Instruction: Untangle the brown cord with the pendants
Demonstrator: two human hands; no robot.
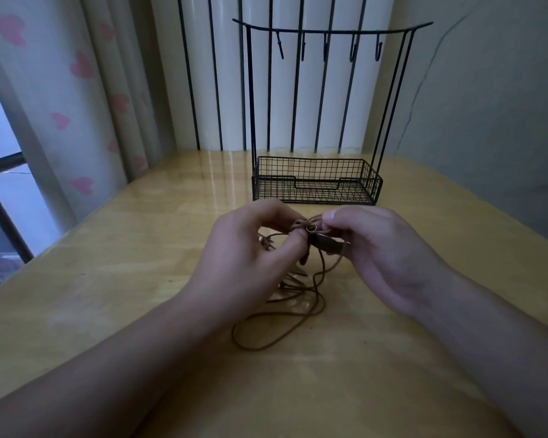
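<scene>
Mid-table, nearer the far edge: brown cord (301, 298), knot with pendants (310, 229) pinched between left hand (250, 248) and right hand (380, 248), equally near; slack loops trail toward the near edge.

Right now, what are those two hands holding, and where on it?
Both hold the brown cord at its tangled knot: the left hand and the right hand each pinch it by the small ring; the loops hang to the table.
</scene>
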